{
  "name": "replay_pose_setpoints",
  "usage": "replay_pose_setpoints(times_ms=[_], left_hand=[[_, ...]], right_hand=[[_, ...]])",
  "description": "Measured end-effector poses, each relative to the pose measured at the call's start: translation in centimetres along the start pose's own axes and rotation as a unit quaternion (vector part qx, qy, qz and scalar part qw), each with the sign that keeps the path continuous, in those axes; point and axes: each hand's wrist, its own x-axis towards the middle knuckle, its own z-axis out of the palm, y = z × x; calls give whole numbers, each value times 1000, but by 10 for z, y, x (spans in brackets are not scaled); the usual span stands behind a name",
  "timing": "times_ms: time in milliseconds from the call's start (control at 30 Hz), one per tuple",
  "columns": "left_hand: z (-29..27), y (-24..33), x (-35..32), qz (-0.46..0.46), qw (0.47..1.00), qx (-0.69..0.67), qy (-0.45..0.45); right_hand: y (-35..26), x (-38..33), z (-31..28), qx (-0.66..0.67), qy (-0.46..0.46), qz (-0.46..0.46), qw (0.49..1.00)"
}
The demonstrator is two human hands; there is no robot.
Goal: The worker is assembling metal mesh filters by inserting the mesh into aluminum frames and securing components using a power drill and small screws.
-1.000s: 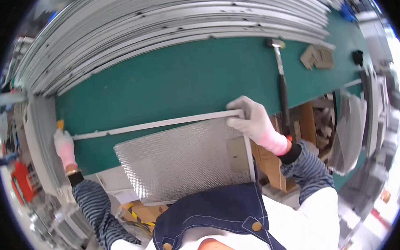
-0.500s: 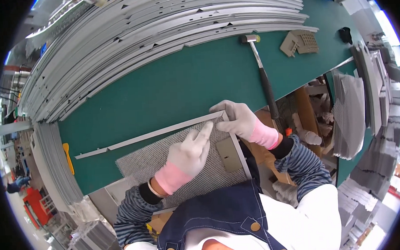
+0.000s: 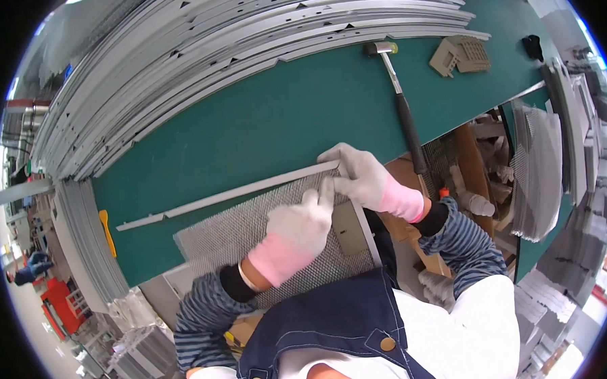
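A grey metal mesh panel (image 3: pixel 231 241) lies near me, partly over the bench's front edge. Along its far edge runs a thin metal frame strip (image 3: pixel 236 195), which meets a side strip at a corner. My right hand (image 3: pixel 362 179), gloved in white and pink, grips this frame corner, thumb on the near side. My left hand (image 3: pixel 298 229), gloved alike, rests over the mesh with index finger stretched toward that corner and the other fingers partly bent. A flat beige-grey plate (image 3: pixel 350 229) sits at the mesh's right side. The mesh beneath my left hand is hidden.
On the green bench (image 3: pixel 246 117) lies a hammer (image 3: pixel 405 117), with beige plastic pieces (image 3: pixel 470 53) farther right. Long metal strips (image 3: pixel 256 29) are stacked at the back. A yellow tool (image 3: pixel 107 233) lies left; mesh sheets (image 3: pixel 538 169) stand right. Boxes (image 3: pixel 475 175) sit below the edge.
My left hand has shifted slightly right, its fingers bending closer to the frame corner and my right thumb. My right hand keeps its grip on the corner.
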Motion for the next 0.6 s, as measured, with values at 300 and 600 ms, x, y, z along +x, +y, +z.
replay_pose_setpoints(times_ms=[300,600], left_hand=[[-52,-37,-37,-68,993,-37,91],[-85,-88,28,35,915,-278,-292]], right_hand=[[10,-9,14,134,90,-16,987],[-36,-31,8,103,71,-31,992]])
